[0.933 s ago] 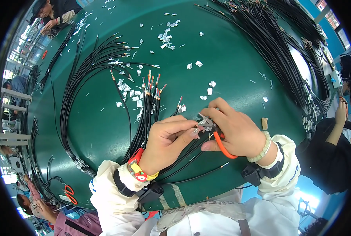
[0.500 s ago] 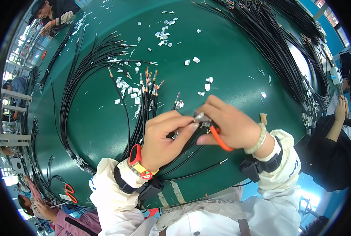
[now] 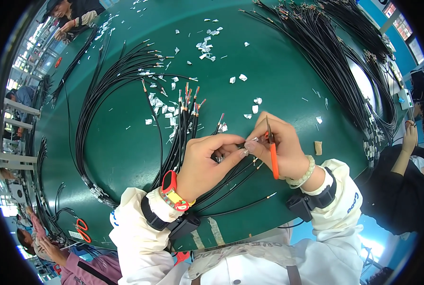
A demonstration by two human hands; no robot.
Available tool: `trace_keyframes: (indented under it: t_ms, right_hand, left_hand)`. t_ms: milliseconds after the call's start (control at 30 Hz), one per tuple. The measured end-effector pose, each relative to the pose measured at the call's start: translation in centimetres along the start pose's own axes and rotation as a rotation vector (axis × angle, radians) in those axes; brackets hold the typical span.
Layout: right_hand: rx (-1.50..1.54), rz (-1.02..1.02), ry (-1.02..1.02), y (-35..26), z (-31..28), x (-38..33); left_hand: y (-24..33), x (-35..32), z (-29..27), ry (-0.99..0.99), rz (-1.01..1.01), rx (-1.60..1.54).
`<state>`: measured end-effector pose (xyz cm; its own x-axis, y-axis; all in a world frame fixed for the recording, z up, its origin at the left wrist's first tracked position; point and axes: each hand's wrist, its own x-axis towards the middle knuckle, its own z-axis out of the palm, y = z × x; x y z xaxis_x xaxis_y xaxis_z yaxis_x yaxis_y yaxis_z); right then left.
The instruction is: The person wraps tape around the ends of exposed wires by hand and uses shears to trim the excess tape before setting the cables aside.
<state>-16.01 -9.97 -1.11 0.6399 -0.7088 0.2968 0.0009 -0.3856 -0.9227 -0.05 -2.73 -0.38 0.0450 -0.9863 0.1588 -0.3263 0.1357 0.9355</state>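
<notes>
My left hand (image 3: 207, 159) is closed in a pinch on a black cable, whose end is mostly hidden between my fingertips. The thumb and forefinger of my right hand (image 3: 288, 149) meet them there, at a small silvery piece of foil. Orange-handled scissors (image 3: 274, 161) stay tucked in my right hand, blades pointing away from me. Under and beside my left hand runs a bundle of black cables (image 3: 186, 126) with stripped, coloured wire ends at the far side. One loose cable (image 3: 243, 204) lies nearer to me, its end bare.
Foil scraps (image 3: 205, 47) are scattered over the green table (image 3: 278, 61). A curved cable bundle (image 3: 83, 123) lies left, a big one (image 3: 316, 61) far right. Red-handled scissors (image 3: 82, 230) rest near the left edge. Other people sit around the table.
My hands have drawn closer together at the cable end. The scissors in my right hand have swung more upright, their blades now showing. The view has shifted slightly.
</notes>
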Motion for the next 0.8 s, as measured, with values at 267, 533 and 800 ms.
trace_keyframes:
  t_ms: [267,533,800]
  right_hand:
    - [0.232,0.161,0.013,-0.41,0.2,0.08]
    - [0.199,0.114,0.037,0.16,0.39,-0.12]
    - [0.286,0.126,0.0,0.19,0.12,0.24]
  left_hand:
    - [-0.15,-0.09,-0.23,-0.058,-0.086,-0.118]
    - [-0.27,0.01,-0.34,-0.05,-0.023,-0.11]
    - [0.03,0.08,-0.22,-0.081,-0.209,-0.3]
